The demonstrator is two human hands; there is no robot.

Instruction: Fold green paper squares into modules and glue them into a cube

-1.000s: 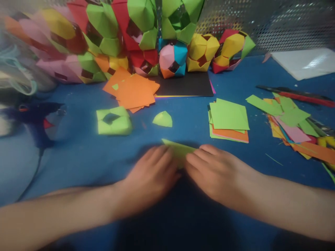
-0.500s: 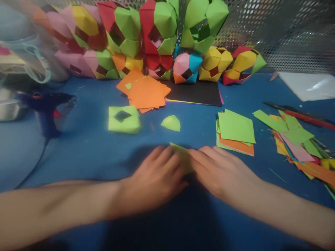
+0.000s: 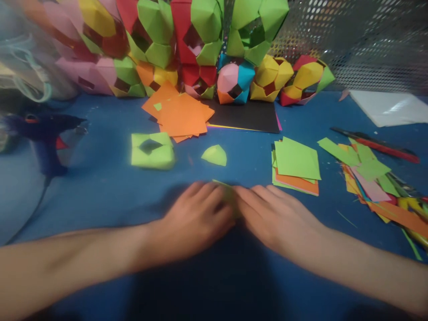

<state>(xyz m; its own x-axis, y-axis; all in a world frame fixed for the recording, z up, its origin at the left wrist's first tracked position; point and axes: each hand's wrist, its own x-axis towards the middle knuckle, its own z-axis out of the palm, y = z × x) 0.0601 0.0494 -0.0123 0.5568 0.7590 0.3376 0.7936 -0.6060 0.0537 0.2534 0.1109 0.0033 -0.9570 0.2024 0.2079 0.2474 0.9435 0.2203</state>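
In the head view, a blue desk fills most of the scene, with small pale specks scattered across it and a dark shadow spread over its near part. A perforated metal panel rises along the back, light glinting through its holes. Against it stands a stacked row of folded paper shapes in green, red, yellow, pink, orange and blue. At the near middle of the desk, a piece of green paper lies under the person's hands, mostly covered, with a thin edge showing beyond the fingers. The left hand has its fingers bent down over it; the right hand lies flatter, its fingertips meeting the left's at the paper. How tightly either grip closes on it cannot be told. Beyond the hands sit a small green folded piece and, to its left, a green box-like fold with an opening in it. Orange sheets overlap a black sheet behind. A dark blue glue gun is at the left. To the right are a pile of square sheets, coloured paper scraps, a red-and-black tool and a flat white object.
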